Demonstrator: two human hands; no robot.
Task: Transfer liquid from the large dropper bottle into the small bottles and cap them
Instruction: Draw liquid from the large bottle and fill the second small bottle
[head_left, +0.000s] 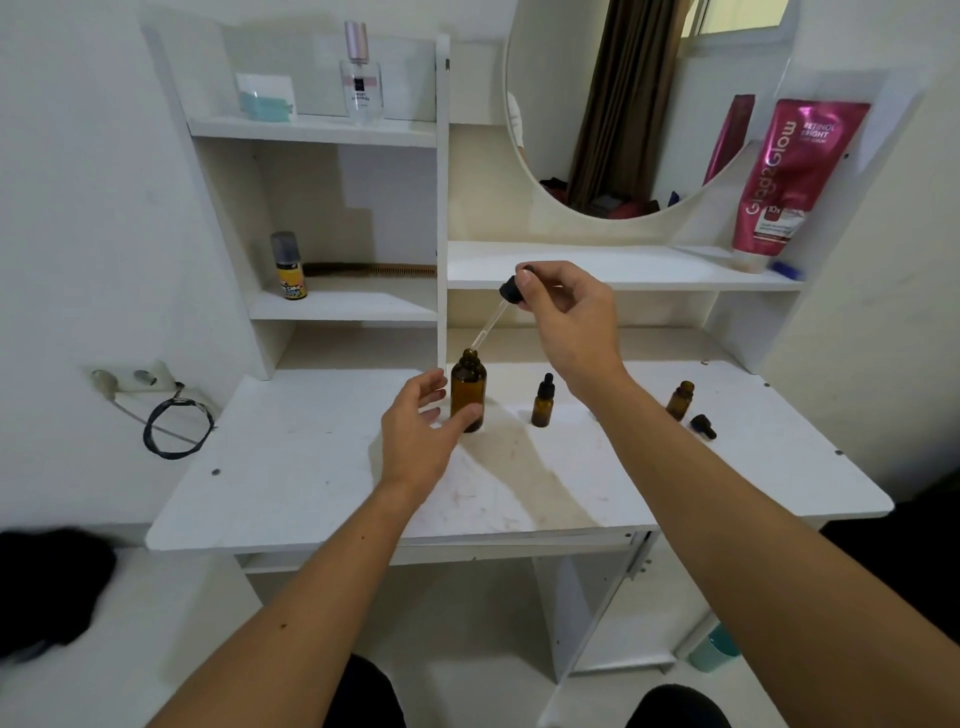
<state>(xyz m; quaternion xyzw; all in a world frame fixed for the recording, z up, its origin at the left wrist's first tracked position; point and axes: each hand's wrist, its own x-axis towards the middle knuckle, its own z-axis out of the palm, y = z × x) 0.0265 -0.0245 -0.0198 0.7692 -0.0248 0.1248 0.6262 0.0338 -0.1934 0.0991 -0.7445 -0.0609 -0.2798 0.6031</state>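
The large amber bottle (468, 391) stands uncapped on the white desk (322, 467), near the middle. My right hand (566, 317) holds its black dropper (506, 299) tilted, the glass tip just above the bottle's mouth. My left hand (421, 431) cups the bottle's lower left side, thumb touching its base, fingers loosely apart. To the right stands a small amber bottle (543, 402) with its dropper cap on. Farther right another small amber bottle (680, 399) is uncapped, and its black dropper cap (704, 426) lies on the desk beside it.
Shelves rise behind the desk: a yellow spray can (289, 267) and a comb (371, 270) at left, a perfume bottle (361, 78) above, a pink tube (789, 176) at right. A round mirror (639, 104) hangs behind. A coiled black cable (176, 428) hangs at the left wall.
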